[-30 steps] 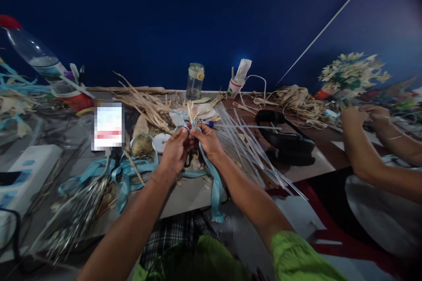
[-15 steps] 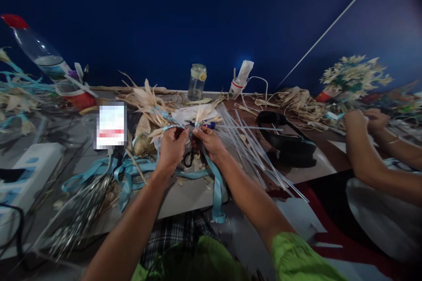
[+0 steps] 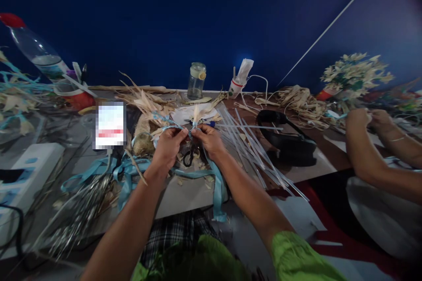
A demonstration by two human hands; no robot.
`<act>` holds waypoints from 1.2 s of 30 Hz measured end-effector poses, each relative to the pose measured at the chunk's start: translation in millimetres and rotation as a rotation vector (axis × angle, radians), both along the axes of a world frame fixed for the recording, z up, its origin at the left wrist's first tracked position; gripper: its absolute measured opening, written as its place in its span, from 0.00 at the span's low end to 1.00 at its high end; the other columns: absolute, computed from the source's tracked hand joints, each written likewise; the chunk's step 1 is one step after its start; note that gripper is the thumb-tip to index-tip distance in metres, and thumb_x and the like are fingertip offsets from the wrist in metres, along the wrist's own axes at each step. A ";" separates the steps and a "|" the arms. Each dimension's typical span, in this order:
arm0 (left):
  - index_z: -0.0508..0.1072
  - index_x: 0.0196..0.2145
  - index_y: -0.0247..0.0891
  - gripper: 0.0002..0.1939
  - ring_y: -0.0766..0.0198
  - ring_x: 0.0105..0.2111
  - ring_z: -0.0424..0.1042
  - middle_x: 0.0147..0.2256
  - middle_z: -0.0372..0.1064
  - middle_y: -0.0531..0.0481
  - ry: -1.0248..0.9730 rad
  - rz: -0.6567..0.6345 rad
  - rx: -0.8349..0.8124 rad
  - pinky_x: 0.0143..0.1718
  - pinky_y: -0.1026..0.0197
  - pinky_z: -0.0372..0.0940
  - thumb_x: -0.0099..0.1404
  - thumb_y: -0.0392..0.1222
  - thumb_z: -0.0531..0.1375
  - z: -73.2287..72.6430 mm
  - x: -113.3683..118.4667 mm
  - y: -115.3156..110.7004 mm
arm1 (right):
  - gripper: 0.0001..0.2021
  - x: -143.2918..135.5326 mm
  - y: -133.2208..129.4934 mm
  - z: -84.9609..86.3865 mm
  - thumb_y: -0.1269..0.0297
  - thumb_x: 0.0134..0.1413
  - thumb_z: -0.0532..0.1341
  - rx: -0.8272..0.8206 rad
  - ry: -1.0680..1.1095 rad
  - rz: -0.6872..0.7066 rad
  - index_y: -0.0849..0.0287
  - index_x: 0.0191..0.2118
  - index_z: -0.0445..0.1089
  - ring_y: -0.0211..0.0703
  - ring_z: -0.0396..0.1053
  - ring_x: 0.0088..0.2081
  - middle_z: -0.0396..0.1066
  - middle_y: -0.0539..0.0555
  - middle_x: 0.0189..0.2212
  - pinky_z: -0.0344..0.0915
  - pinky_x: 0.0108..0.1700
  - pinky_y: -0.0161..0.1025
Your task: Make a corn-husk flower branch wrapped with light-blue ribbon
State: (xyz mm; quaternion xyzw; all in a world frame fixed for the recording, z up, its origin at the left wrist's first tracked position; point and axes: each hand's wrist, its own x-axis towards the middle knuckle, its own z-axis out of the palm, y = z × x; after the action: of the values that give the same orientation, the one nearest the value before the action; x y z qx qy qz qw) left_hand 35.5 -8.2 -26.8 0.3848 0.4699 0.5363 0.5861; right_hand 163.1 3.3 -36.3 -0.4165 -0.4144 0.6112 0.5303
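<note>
Both hands meet at the middle of the table over a thin stem wrapped in light blue ribbon (image 3: 165, 119). My left hand (image 3: 169, 145) is closed, thumb and fingers pinching the stem. My right hand (image 3: 210, 141) is also closed in a pinch on it, just to the right. A small tuft of pale dried husk (image 3: 197, 110) stands up at the stem by my right fingertips. From beneath the right hand a loose blue ribbon (image 3: 218, 191) hangs over the table's front edge. Scissors with black handles (image 3: 188, 158) lie below the hands, their blades largely hidden.
Clear plastic strips (image 3: 253, 153) and a black strapped object (image 3: 290, 140) lie to the right. On the left are a phone (image 3: 110, 125), wire bundle (image 3: 87, 215) and power strip (image 3: 36, 175). A jar (image 3: 196, 81) stands behind. Another person's hands (image 3: 362, 120) work at far right.
My left hand has shifted slightly left, its wrist turning a little. My right hand stays nearly in place, still pinching. The husk tuft shows more plainly upright.
</note>
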 end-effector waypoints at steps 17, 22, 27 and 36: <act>0.68 0.20 0.33 0.06 0.71 0.19 0.61 0.18 0.64 0.54 0.148 0.026 0.078 0.23 0.67 0.57 0.48 0.40 0.58 6.8 0.3 -0.7 | 0.12 5.7 5.7 -1.6 0.61 0.33 0.69 -0.177 0.230 0.007 0.61 0.20 0.67 0.30 0.60 0.18 0.68 0.48 0.17 0.58 0.22 0.31; 0.66 0.18 0.35 0.06 0.70 0.18 0.59 0.15 0.61 0.54 0.262 0.046 0.068 0.21 0.66 0.54 0.48 0.39 0.56 10.1 -0.1 -0.4 | 0.13 6.7 6.3 0.0 0.60 0.31 0.69 -0.202 0.205 -0.015 0.61 0.19 0.66 0.31 0.59 0.18 0.67 0.48 0.17 0.56 0.21 0.31; 0.64 0.17 0.37 0.10 0.68 0.17 0.57 0.15 0.60 0.54 0.484 0.094 0.099 0.21 0.64 0.50 0.51 0.43 0.56 0.8 -2.6 3.3 | 0.13 4.4 1.1 -0.5 0.57 0.34 0.67 -0.123 0.059 -0.007 0.61 0.19 0.66 0.30 0.59 0.19 0.67 0.48 0.18 0.56 0.22 0.31; 0.65 0.29 0.39 0.07 0.57 0.31 0.65 0.28 0.66 0.46 0.838 0.197 0.224 0.36 0.58 0.56 0.59 0.44 0.51 0.1 4.9 -3.8 | 0.13 1.0 -5.9 3.3 0.56 0.39 0.65 0.054 -0.112 0.027 0.61 0.19 0.68 0.30 0.57 0.20 0.65 0.47 0.18 0.53 0.25 0.32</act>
State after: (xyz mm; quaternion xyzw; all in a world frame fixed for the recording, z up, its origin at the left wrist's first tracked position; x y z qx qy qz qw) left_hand 40.4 -12.0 -26.7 0.5836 0.6403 0.4347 0.2459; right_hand 164.1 -2.6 -33.0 -0.4300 -0.4652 0.5828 0.5090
